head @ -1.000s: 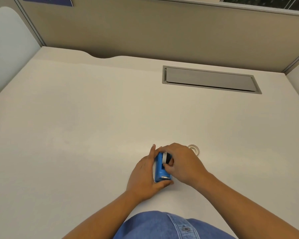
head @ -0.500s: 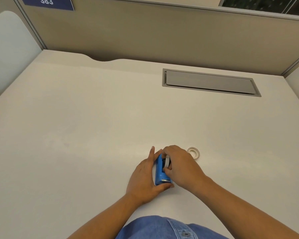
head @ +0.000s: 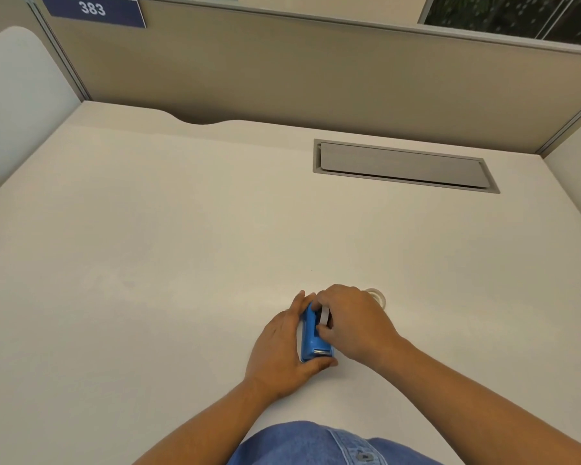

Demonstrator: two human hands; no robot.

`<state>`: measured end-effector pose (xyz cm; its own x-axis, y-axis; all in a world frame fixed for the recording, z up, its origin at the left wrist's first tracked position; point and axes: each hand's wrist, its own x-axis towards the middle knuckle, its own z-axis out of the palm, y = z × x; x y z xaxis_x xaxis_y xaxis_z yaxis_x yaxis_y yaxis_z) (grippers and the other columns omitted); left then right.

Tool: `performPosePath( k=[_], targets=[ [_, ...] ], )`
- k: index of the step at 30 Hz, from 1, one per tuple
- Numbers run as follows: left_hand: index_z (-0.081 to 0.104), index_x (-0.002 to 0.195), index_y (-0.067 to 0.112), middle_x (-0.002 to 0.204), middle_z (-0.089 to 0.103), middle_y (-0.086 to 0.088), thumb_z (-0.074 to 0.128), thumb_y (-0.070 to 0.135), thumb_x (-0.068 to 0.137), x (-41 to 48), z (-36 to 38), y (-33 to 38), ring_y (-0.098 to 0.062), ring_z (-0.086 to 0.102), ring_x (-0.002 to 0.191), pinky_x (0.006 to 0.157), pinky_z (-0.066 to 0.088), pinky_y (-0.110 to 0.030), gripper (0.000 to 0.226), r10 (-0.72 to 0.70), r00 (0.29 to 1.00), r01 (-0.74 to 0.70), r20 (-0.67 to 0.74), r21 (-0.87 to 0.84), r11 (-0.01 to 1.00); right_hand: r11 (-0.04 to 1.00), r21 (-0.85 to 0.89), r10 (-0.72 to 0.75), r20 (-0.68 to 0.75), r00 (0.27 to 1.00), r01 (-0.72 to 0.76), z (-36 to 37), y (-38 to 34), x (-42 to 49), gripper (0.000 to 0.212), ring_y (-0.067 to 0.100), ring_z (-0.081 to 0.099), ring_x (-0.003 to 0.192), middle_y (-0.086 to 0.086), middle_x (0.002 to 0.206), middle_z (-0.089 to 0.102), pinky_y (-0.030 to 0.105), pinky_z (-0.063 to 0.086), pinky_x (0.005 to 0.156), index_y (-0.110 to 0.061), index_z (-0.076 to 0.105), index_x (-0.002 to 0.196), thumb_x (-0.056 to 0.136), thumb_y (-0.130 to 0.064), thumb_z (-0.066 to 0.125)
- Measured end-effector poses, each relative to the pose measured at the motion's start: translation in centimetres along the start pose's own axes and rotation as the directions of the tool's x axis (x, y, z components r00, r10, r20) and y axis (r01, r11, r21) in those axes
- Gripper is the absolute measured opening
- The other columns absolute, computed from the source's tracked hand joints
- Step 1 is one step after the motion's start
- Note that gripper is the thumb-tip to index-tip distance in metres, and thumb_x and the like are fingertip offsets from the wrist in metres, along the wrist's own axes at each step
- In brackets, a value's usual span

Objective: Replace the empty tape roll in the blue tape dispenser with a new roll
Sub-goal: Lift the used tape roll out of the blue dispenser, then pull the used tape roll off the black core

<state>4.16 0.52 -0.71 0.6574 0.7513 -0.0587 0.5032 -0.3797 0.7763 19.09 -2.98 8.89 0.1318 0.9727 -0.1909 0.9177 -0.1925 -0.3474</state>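
The blue tape dispenser (head: pixel 312 340) stands on the white desk near its front edge. My left hand (head: pixel 280 347) wraps around its left side and front end and holds it. My right hand (head: pixel 356 325) pinches a grey-white roll (head: pixel 324 315) that sits in the top of the dispenser, thumb on the near side and fingers on the far side. A second tape roll (head: pixel 379 296) lies flat on the desk just behind my right hand, partly hidden by it.
A grey cable flap (head: pixel 403 166) is set into the white desk (head: pixel 148 263) at the back right. Beige partition walls (head: pixel 316 78) close off the back and the sides. My denim clothing (head: pixel 316 444) shows at the bottom edge.
My right hand has shifted on the roll in the dispenser, and the roll's dark hub no longer shows. My left hand stays on the dispenser. The camera has tilted up slightly.
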Motion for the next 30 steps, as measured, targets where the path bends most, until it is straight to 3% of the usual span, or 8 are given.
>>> performPosePath(
  k=[6, 15, 18, 20, 23, 25, 27, 30],
  targets=[
    [0.006, 0.146, 0.048, 0.147, 0.045, 0.016, 0.062, 0.085, 0.059, 0.0, -0.2, 0.1, -0.003, 0.047, 0.127, 0.104, 0.041, -0.025, 0.109, -0.009, 1.0, 0.009, -0.005, -0.023, 1.0, 0.999, 0.019, -0.041, -0.069, 0.997, 0.042, -1.5, -0.6, 0.6, 0.019, 0.013, 0.057, 0.079, -0.007, 0.093, 0.063, 0.015, 0.035, 0.059, -0.025, 0.066, 0.094, 0.075, -0.024, 0.068],
    [0.005, 0.142, 0.056, 0.151, 0.035, 0.021, 0.065, 0.084, 0.056, -0.1, -0.7, 0.7, 0.002, 0.04, 0.132, 0.107, 0.033, -0.021, 0.109, -0.046, 0.998, 0.049, 0.05, -0.054, 0.997, 0.999, 0.039, -0.015, -0.004, 1.0, 0.015, -2.5, -0.3, -0.7, 0.021, 0.011, 0.056, 0.082, -0.008, 0.095, 0.061, 0.029, 0.051, 0.074, -0.028, 0.064, 0.097, 0.078, -0.02, 0.067],
    [0.004, 0.135, 0.066, 0.152, 0.023, 0.029, 0.065, 0.082, 0.06, -0.5, -2.2, 1.5, 0.018, 0.014, 0.136, 0.12, 0.012, -0.029, 0.098, -0.006, 0.992, 0.02, 0.125, -0.111, 0.994, 0.997, 0.078, 0.021, 0.003, 1.0, -0.021, -2.1, 0.4, -2.1, 0.022, 0.008, 0.054, 0.079, -0.012, 0.092, 0.059, 0.026, 0.052, 0.071, -0.032, 0.063, 0.095, 0.077, -0.022, 0.069],
    [0.015, 0.13, 0.068, 0.149, 0.021, 0.033, 0.058, 0.083, 0.065, -1.3, -3.3, 2.0, 0.019, 0.006, 0.136, 0.117, 0.004, -0.027, 0.079, -0.017, 0.995, 0.024, 0.101, -0.073, 0.997, 0.995, 0.091, 0.033, 0.002, 0.999, -0.033, -2.1, 0.7, -3.2, 0.022, 0.007, 0.054, 0.081, -0.015, 0.092, 0.06, 0.023, 0.052, 0.071, -0.035, 0.062, 0.095, 0.077, -0.025, 0.071],
    [0.048, 0.116, 0.058, 0.131, 0.046, 0.037, 0.058, 0.082, 0.064, -3.1, -4.8, 3.7, 0.024, 0.035, 0.122, 0.103, 0.034, -0.018, 0.058, -0.121, 0.993, 0.116, -0.005, -0.221, 0.968, 0.988, 0.152, 0.023, 0.003, 1.0, -0.023, -2.2, 0.7, -4.9, 0.023, 0.004, 0.058, 0.078, -0.016, 0.09, 0.061, 0.021, 0.053, 0.068, -0.037, 0.061, 0.094, 0.075, -0.028, 0.072],
    [0.062, 0.11, 0.047, 0.116, 0.066, 0.026, 0.066, 0.076, 0.065, -4.0, -5.5, 5.6, 0.012, 0.056, 0.109, 0.088, 0.05, -0.019, 0.054, -0.165, 0.986, 0.164, 0.03, -0.391, 0.906, 0.979, 0.204, 0.004, -0.009, 1.0, -0.002, -2.3, 0.3, -5.9, 0.025, 0.003, 0.061, 0.076, -0.016, 0.088, 0.062, 0.021, 0.054, 0.066, -0.038, 0.06, 0.094, 0.074, -0.029, 0.071],
    [0.067, 0.109, 0.039, 0.108, 0.074, 0.017, 0.073, 0.061, 0.07, -4.5, -5.8, 7.4, -0.002, 0.067, 0.101, 0.084, 0.056, -0.025, 0.046, -0.157, 0.982, 0.189, 0.105, -0.492, 0.85, 0.969, 0.245, -0.015, -0.03, 0.999, 0.022, -2.6, -0.1, -6.8, 0.026, 0.002, 0.061, 0.076, -0.018, 0.087, 0.063, 0.017, 0.05, 0.063, -0.041, 0.059, 0.094, 0.072, -0.032, 0.069],
    [0.071, 0.104, 0.037, 0.102, 0.076, 0.017, 0.076, 0.042, 0.079, -4.8, -6.1, 9.1, -0.005, 0.071, 0.094, 0.076, 0.055, -0.019, 0.026, -0.142, 0.978, 0.202, 0.151, -0.542, 0.816, 0.958, 0.278, -0.048, -0.063, 0.997, 0.064, -3.1, -0.8, -7.7, 0.027, 0.003, 0.06, 0.079, -0.019, 0.088, 0.063, 0.012, 0.044, 0.061, -0.04, 0.06, 0.095, 0.07, -0.032, 0.064]
  ],
)
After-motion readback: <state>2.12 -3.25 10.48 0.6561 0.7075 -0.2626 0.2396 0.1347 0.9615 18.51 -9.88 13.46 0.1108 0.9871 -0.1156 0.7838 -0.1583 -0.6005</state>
